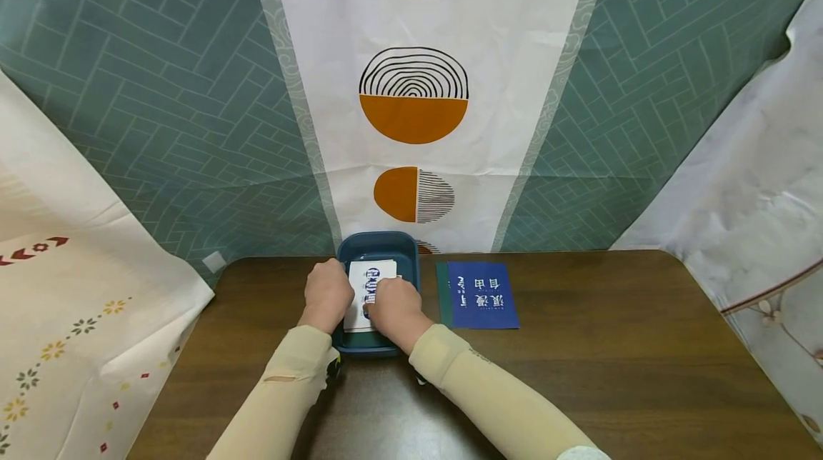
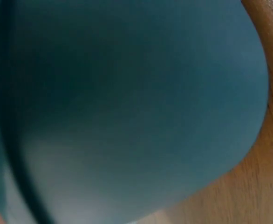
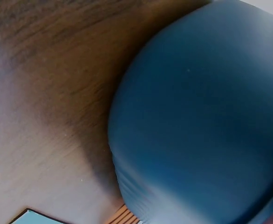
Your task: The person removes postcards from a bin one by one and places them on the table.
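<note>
A deep blue tray [image 1: 411,254] stands at the back of the table. In it lies a white card [image 1: 362,318] with dark blue lettering, over something dark green [image 1: 363,339]. My left hand [image 1: 328,294] grips the card's left edge with curled fingers, fingertips hidden. On the right side my right hand [image 1: 396,308] holds the card, its thumb across the face. In the left wrist view the tray's outer wall [image 2: 141,102] fills most of the picture. The right wrist view likewise shows mainly the tray's wall [image 3: 197,107]; the hands barely show there.
Right of the tray, a blue card [image 1: 485,296] with white characters lies on the brown wooden table [image 1: 611,346], overlapping a green one [image 1: 444,296]. A patterned cloth [image 1: 411,24] hangs behind the table, with pale cloths [image 1: 71,303] at the sides.
</note>
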